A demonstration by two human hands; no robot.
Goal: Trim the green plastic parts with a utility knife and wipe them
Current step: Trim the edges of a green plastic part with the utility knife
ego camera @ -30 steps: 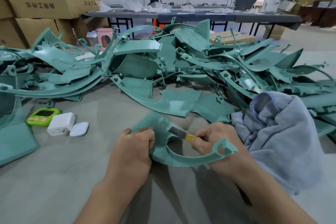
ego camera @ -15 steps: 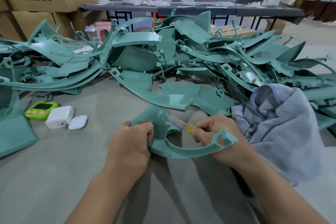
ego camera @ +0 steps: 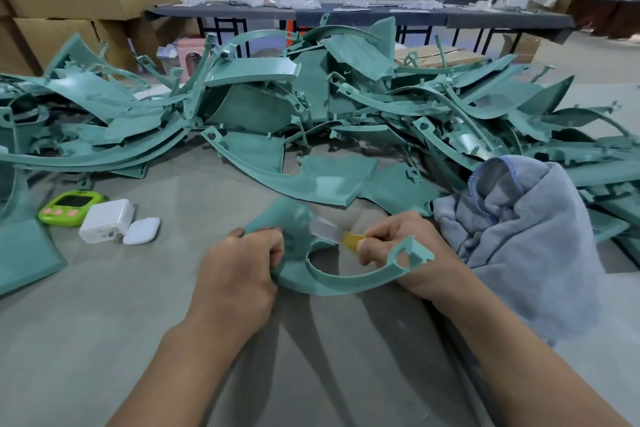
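Left hand (ego camera: 239,267) gripping smooth curved green part (ego camera: 332,279), right hand (ego camera: 405,250) clenching yellow knife (ego camera: 334,236) (blade on part), crumpled grey towel (ego camera: 519,236) beside, tangled green pile (ego camera: 311,107) behind

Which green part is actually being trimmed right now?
The curved part gripped by the left hand, with the right hand's utility knife against it. All others lie untouched in the pile.
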